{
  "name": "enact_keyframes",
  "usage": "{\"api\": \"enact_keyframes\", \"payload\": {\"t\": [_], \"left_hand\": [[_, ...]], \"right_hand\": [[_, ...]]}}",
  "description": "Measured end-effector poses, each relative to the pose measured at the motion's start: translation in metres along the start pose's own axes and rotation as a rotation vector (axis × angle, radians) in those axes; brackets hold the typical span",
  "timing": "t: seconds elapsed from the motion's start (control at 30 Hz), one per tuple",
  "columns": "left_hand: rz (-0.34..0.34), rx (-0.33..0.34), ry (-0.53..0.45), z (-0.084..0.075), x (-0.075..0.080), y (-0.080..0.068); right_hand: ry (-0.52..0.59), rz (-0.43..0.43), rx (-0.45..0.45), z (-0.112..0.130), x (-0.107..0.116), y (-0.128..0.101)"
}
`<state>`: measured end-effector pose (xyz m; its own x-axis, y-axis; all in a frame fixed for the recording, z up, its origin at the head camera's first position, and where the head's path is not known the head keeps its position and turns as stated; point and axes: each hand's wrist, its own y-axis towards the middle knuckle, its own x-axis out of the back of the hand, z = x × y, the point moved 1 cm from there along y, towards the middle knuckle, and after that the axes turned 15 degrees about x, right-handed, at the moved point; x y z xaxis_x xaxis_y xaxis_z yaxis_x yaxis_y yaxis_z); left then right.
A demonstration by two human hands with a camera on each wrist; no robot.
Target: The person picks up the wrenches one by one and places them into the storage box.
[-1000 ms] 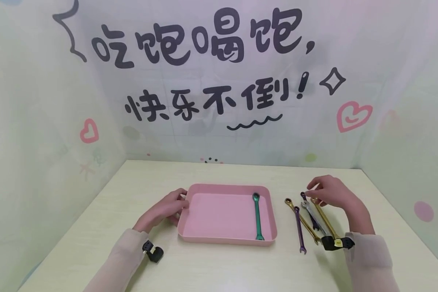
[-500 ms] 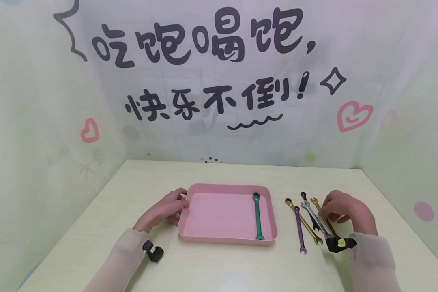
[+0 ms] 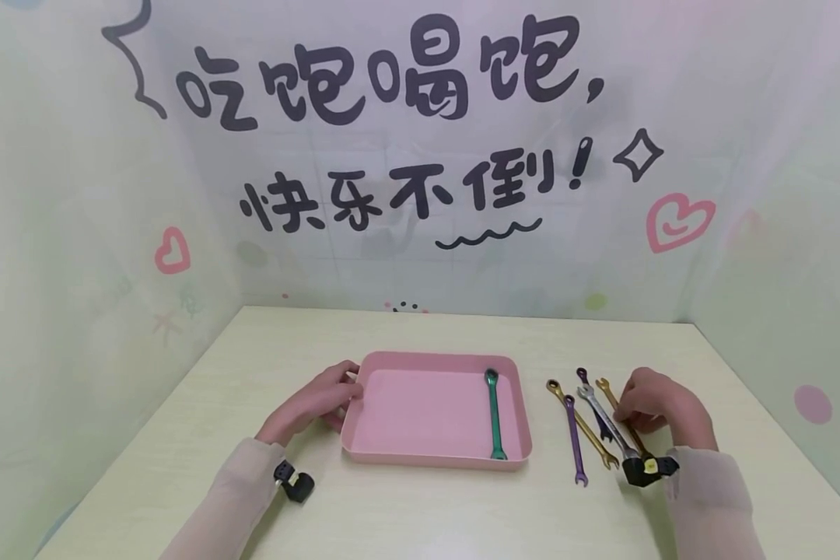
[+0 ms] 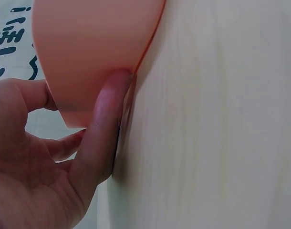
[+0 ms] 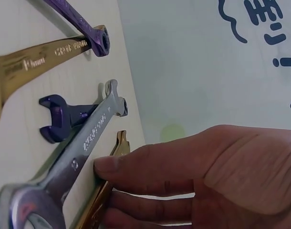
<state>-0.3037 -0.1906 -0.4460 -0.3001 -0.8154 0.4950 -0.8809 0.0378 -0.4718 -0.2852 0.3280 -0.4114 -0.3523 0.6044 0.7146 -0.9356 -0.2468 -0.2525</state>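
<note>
**Right hand closing on the outermost gold wrench, left hand steadying the pink tray**

The right hand [image 3: 661, 408] is sitting at the right edge of the wrench cluster on the bench [image 3: 420, 513]. Its fingers [image 5: 150, 164] are lying pressed together, tips against the side of the gold wrench [image 3: 619, 416] and touching the silver wrench [image 5: 83, 148] just beside it. The thumb is hidden, so it is hard to say whether a full pinch is closing yet; the fingers are looking curled over the gold shaft.

Key relation: the gold wrench is lying directly under the fingertips, long axis running near-to-far and slanting slightly left at the far end, roughly parallel to the other wrenches. The right hand is the nearer one by far; the left is well apart, across the tray.

The left hand [image 3: 318, 400] is gripping the left rim of the pink tray [image 3: 392, 455], with a finger [image 4: 105, 129] pressing the outer wall down by the bench.

A green wrench [image 3: 493, 416] is lying inside the tray along its right wall, same near-to-far axis. Between tray and right hand: a purple wrench [image 3: 574, 435], a second gold wrench [image 3: 579, 424] crossing beside it, and a dark blue wrench [image 5: 64, 117] partly under the silver one.
</note>
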Motion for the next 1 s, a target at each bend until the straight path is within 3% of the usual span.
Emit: {"api": "enact_keyframes", "payload": {"t": [0.3, 1.0], "left_hand": [[-0.007, 0.007, 0.004, 0.0002, -0.0010, -0.0002], [-0.006, -0.011, 0.005, 0.0006, -0.0004, -0.0013]], "right_hand": [[-0.071, -0.025, 0.010, -0.0008, -0.0008, -0.0014], [-0.076, -0.098, -0.015, -0.0079, 0.0060, 0.0026]]}}
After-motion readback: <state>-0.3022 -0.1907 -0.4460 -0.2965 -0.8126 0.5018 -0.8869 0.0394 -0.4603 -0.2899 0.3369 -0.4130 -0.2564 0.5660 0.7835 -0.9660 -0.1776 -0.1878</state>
